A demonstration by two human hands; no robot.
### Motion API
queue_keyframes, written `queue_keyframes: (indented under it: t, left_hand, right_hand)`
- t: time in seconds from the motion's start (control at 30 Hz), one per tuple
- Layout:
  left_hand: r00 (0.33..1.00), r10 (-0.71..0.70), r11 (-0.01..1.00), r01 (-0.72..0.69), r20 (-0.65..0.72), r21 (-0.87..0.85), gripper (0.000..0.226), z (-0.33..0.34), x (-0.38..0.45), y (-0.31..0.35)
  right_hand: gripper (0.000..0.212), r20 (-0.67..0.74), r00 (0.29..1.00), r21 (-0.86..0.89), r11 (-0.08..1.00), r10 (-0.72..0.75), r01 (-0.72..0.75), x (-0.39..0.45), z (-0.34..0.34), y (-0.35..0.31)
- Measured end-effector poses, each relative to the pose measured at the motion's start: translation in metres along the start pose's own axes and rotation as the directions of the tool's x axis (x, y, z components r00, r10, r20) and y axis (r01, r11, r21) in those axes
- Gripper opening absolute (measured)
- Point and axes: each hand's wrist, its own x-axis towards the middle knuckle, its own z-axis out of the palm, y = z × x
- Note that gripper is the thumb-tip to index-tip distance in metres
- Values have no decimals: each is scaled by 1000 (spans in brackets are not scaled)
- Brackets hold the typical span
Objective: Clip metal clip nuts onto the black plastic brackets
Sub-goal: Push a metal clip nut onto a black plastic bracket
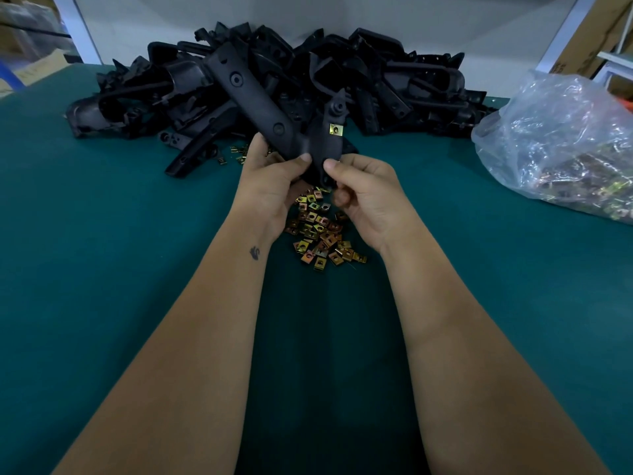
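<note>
I hold a long black plastic bracket [260,101] up over the table, its lower end between both hands. My left hand [274,186] grips that end from the left, thumb on its front face. My right hand [363,193] pinches the same end from the right with thumb and curled fingers. One brass-coloured clip nut [336,129] sits clipped on the bracket's right edge. Below my hands lies a loose heap of clip nuts [320,228] on the green table. Whether my right hand also holds a nut is hidden.
A big pile of black brackets [394,80] fills the back of the green table [120,252]. A clear plastic bag of clip nuts [561,145] lies at the right edge. A few stray nuts [239,154] lie near the pile's front.
</note>
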Motion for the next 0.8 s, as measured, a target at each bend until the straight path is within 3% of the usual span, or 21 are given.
queue_keyframes:
  t: [0.13,0.3,0.43,0.57,0.8]
  left_hand:
    - [1000,-29,999,29,10,-43,32,0,0,0]
    - [997,-69,991,66,-17,-119,33,0,3,-3]
    - [997,-77,976,70,-29,-207,29,-3,6,-4]
    - [996,-78,969,67,-38,-236,28,-5,8,-5]
    - [997,-62,977,52,-42,-208,26,-2,6,-5]
  right_hand:
    - [48,28,1000,33,999,4,-5,-1,0,-1]
    - [26,-33,999,100,994,35,-31,2,0,-2]
    - [30,-67,995,210,976,73,-58,3,-1,-3]
    - [18,-119,993,128,992,12,3,2,-1,-3]
    - [23,-149,989,46,998,-23,30,1,3,-2]
